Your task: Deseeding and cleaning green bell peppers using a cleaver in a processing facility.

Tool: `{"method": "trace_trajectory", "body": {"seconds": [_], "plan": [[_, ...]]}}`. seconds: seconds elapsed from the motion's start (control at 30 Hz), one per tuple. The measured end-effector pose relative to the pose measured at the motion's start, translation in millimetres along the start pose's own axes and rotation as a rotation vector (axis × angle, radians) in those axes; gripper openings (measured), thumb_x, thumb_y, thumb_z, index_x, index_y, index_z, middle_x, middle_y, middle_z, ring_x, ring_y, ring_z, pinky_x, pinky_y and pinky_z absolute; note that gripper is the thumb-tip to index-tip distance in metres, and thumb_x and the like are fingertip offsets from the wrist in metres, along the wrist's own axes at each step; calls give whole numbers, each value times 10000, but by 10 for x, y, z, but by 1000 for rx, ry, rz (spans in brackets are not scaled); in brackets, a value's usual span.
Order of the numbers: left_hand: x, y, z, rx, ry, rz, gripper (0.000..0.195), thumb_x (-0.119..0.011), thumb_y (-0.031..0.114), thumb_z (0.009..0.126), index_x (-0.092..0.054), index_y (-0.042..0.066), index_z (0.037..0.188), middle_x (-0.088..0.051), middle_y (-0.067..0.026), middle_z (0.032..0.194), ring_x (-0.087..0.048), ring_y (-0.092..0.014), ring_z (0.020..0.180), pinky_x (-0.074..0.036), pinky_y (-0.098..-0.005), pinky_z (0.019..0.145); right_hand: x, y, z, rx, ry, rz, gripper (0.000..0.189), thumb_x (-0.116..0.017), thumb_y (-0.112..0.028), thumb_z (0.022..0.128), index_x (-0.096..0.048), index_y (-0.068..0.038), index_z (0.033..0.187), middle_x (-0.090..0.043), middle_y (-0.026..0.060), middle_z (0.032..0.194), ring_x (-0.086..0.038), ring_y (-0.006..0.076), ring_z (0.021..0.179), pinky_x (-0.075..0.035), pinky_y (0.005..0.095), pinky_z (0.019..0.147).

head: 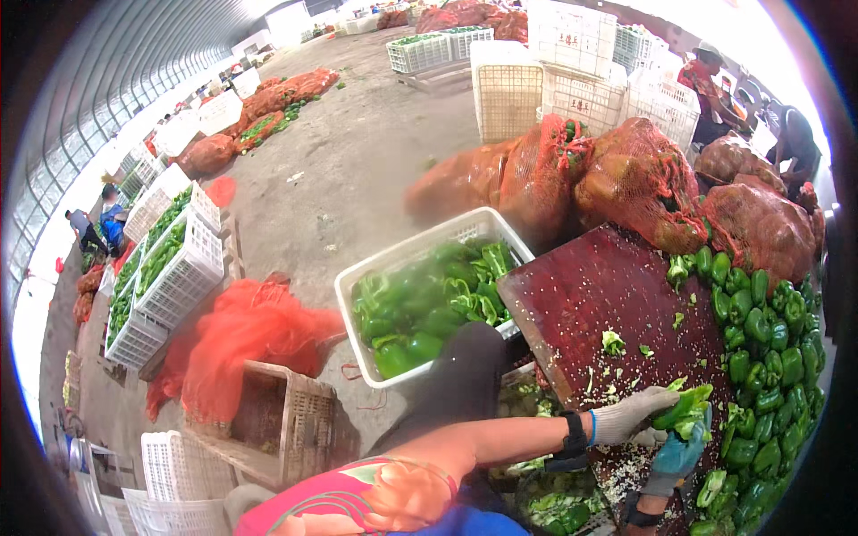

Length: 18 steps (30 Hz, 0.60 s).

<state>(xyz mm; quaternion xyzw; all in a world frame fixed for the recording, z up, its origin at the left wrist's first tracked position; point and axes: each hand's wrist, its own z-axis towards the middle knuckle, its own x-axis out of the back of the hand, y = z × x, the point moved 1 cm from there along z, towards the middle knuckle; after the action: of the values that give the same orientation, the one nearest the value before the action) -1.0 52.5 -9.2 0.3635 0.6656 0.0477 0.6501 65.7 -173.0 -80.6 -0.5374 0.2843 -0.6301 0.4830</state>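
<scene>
My left hand (pixel 633 414), in a pale knit glove with a blue cuff, reaches over the dark red board (pixel 603 295) and grips an opened green bell pepper (pixel 690 410). Just below the same pepper is my right hand (pixel 677 455), in a blue-and-grey glove, its fingers against the pepper's lower side; how far they close on it is partly hidden. Seeds and a cut pepper core (pixel 613 343) are scattered over the board. Whole green bell peppers (pixel 771 362) are heaped along its right side. A white plastic crate (pixel 429 234) of opened peppers stands at the board's left.
Filled red mesh sacks (pixel 633 177) lie beyond the board. Pepper scraps (pixel 563 502) fill a container beneath its near edge. Red netting (pixel 248 335) drapes by an empty crate (pixel 308 429). Stacked pepper crates (pixel 177 281) stand farther left; people are at the far right and left.
</scene>
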Motion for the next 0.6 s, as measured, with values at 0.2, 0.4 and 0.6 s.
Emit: {"method": "trace_trajectory", "body": {"seconds": [0.2, 0.4, 0.6], "plan": [[-106, -439, 317, -89, 83, 188, 658, -689, 288, 903, -380, 106, 1454, -538, -69, 1222, -584, -128, 993, -564, -291, 716, 320, -156, -147, 103, 0, 16, 560, -421, -303, 1058, -345, 0, 1523, -476, 133, 1448, -519, 247, 1275, -438, 390, 1079], [-371, -189, 228, -51, 64, 396, 651, -703, 186, 870, -396, 83, 1435, -597, -52, 1144, -590, -136, 991, -513, -295, 851, 328, 226, -263, 21, 1, 620, 499, -463, -250, 1060, -406, -17, 1498, -520, 137, 1423, -520, 248, 1280, -468, 388, 1063], [-245, -349, 411, -209, 59, 209, 572, -657, 170, 912, -374, 112, 1406, -568, -54, 997, -622, -128, 715, -538, -261, 569, 274, 351, 3, -365, -189, 1208, 480, -529, -346, 1025, -495, -96, 1434, -571, 71, 1387, -558, 242, 1242, -474, 417, 1044]]}}
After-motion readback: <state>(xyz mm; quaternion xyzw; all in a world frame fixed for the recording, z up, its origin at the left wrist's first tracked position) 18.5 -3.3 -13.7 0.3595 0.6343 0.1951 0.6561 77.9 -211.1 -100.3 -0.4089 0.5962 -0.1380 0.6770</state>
